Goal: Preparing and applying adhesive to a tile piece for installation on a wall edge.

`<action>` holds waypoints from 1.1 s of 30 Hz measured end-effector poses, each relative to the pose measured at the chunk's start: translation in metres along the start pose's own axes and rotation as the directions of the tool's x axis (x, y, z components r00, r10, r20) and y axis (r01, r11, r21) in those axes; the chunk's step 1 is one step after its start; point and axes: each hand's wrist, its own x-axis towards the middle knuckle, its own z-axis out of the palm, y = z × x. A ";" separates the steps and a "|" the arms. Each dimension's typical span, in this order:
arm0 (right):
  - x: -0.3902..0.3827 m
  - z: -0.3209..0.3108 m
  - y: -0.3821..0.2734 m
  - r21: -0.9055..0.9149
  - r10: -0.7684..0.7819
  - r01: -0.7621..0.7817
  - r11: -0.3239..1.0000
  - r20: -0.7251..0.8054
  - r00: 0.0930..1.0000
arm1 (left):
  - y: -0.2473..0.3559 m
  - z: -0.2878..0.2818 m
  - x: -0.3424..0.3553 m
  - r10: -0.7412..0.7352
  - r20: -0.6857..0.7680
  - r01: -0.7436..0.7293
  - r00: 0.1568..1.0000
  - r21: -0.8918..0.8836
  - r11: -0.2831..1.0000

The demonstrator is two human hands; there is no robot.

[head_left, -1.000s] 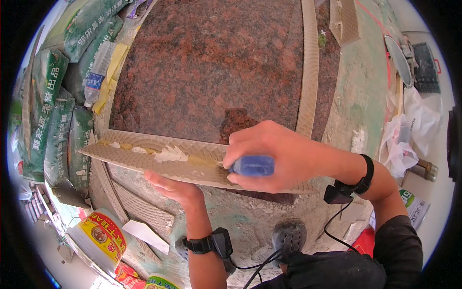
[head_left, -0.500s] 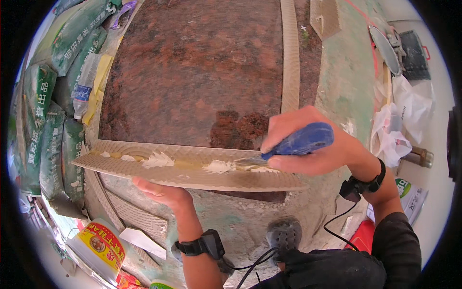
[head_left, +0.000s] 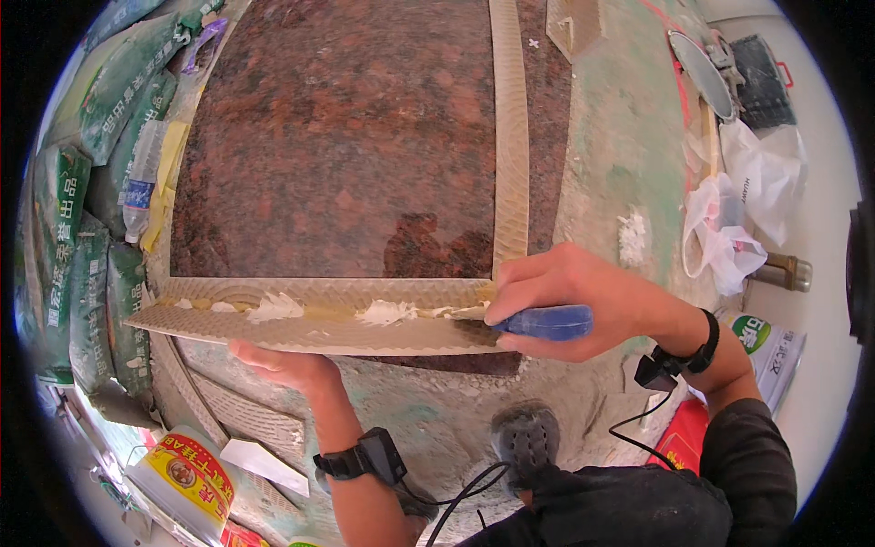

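My right hand (head_left: pixel 592 296) is closed round the blue handle of a putty knife (head_left: pixel 551 323). Its blade meets the right part of a long beige tile strip (head_left: pixel 228 328) with a ribbed surface. White and yellowish paste (head_left: pixel 386 313) lies in dabs along the joint between this strip and the border of a dark red, speckled stone slab (head_left: pixel 346 155). From below, my left hand (head_left: pixel 296 372) holds the strip's near edge left of centre, its other fingers hidden underneath. The strip tilts along the slab's near side.
Green filled sacks (head_left: pixel 64 246) and a plastic bottle (head_left: pixel 139 196) line the left. A white-and-yellow bucket (head_left: pixel 187 483) stands lower left, near loose ribbed offcuts (head_left: pixel 246 406). At right are white plastic bags (head_left: pixel 725 232), a metal flask (head_left: pixel 784 272) and a white tub (head_left: pixel 770 356).
My right hand with the putty knife has moved lower in the picture and turned the handle flatter. The whole view has shifted, so slab and strip sit farther left. My left hand keeps its hold.
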 end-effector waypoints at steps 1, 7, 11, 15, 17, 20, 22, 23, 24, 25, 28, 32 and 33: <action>-0.001 0.001 -0.001 0.019 -0.008 0.008 1.000 -0.003 1.000 | 0.001 0.000 0.000 -0.018 0.010 0.018 1.000 0.003 1.000; -0.004 -0.010 -0.005 0.127 -0.027 0.041 0.991 -0.112 0.993 | 0.018 0.003 0.006 -0.237 0.053 0.243 0.970 -0.249 0.938; -0.010 -0.022 -0.004 0.035 0.040 -0.038 0.999 -0.070 0.997 | 0.029 0.003 0.006 -0.407 0.112 0.414 0.906 -0.426 0.804; -0.014 -0.013 0.002 0.031 0.032 -0.030 0.999 -0.076 0.997 | 0.029 0.004 0.009 -0.376 0.075 0.376 0.924 -0.371 0.849; -0.018 -0.007 0.002 -0.001 0.013 -0.013 1.000 -0.050 0.999 | 0.026 0.005 0.008 -0.370 0.074 0.365 0.926 -0.416 0.833; -0.022 -0.003 -0.001 0.005 0.030 -0.029 1.000 -0.050 0.998 | 0.020 0.005 0.007 -0.384 0.084 0.378 0.920 -0.455 0.806; -0.023 -0.006 -0.004 0.035 0.026 -0.023 0.999 -0.086 0.996 | 0.014 0.006 0.007 -0.349 0.092 0.352 0.933 -0.441 0.826; -0.023 -0.007 -0.005 0.069 0.022 -0.015 0.997 -0.109 0.994 | 0.012 0.007 0.008 -0.305 0.054 0.299 0.951 -0.411 0.861; -0.023 -0.009 -0.006 0.070 0.024 -0.015 0.997 -0.122 0.992 | 0.009 0.007 0.008 -0.258 0.019 0.246 0.966 -0.378 0.892; -0.023 -0.012 -0.007 0.095 0.038 -0.024 0.995 -0.150 0.988 | 0.007 0.007 0.008 -0.258 0.025 0.248 0.966 -0.379 0.891; -0.024 -0.019 -0.007 0.073 0.048 -0.036 0.997 -0.164 0.985 | 0.005 0.006 0.009 -0.208 0.037 0.209 0.978 -0.305 0.929; -0.028 -0.013 -0.003 0.011 0.046 -0.045 0.999 -0.118 0.992 | 0.010 0.005 0.009 -0.333 0.062 0.327 0.941 -0.423 0.845; -0.029 -0.012 -0.003 0.011 0.047 -0.046 0.999 -0.118 0.992 | 0.012 0.005 0.009 -0.335 0.054 0.332 0.941 -0.354 0.874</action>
